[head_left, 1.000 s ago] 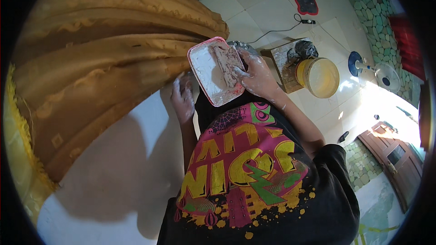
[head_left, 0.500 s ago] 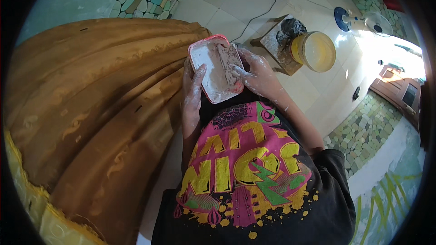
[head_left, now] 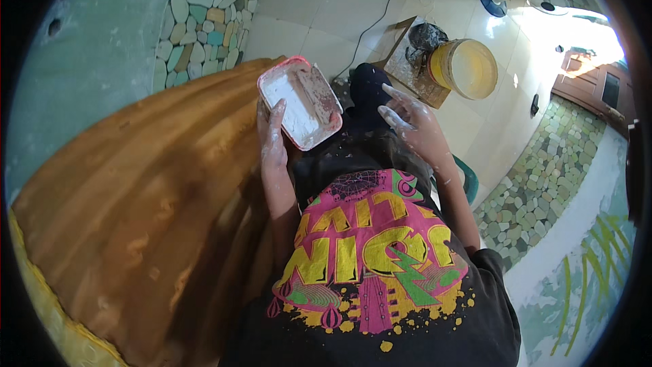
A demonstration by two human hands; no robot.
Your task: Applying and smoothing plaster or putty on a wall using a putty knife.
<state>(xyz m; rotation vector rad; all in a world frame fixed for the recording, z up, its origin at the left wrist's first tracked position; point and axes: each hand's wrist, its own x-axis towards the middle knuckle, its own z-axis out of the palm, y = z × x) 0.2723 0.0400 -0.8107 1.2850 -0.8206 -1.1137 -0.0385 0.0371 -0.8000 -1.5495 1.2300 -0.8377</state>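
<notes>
**Paste tray held up, free hand out of it**

On the far left a big ochre, ribbed curved surface [head_left: 136,217] fills the space, swelling up close against the person's left side. Just beside it the left hand [head_left: 273,137] grasps a pink-rimmed rectangular tray [head_left: 299,100] of white paste, its fingers [head_left: 277,110] wrapped up the near side wall and the tray tilted over the person's lap. To the right, the right hand [head_left: 415,126] hovers apart from the tray, fingers spread and released, smeared white, holding nothing.

I'd judge this the pause between scoops: paste seems to have been taken and the hand is clear of the tray. The next move looks to need the loaded fingers carried across to the ochre surface while the tray stays level.

Room is tight on the left, where tray rim and ochre surface nearly meet. To the right the tiled floor [head_left: 305,20] is open up to a yellow bucket [head_left: 465,68] on a board, well apart, with a black cable [head_left: 370,24] trailing between.
</notes>
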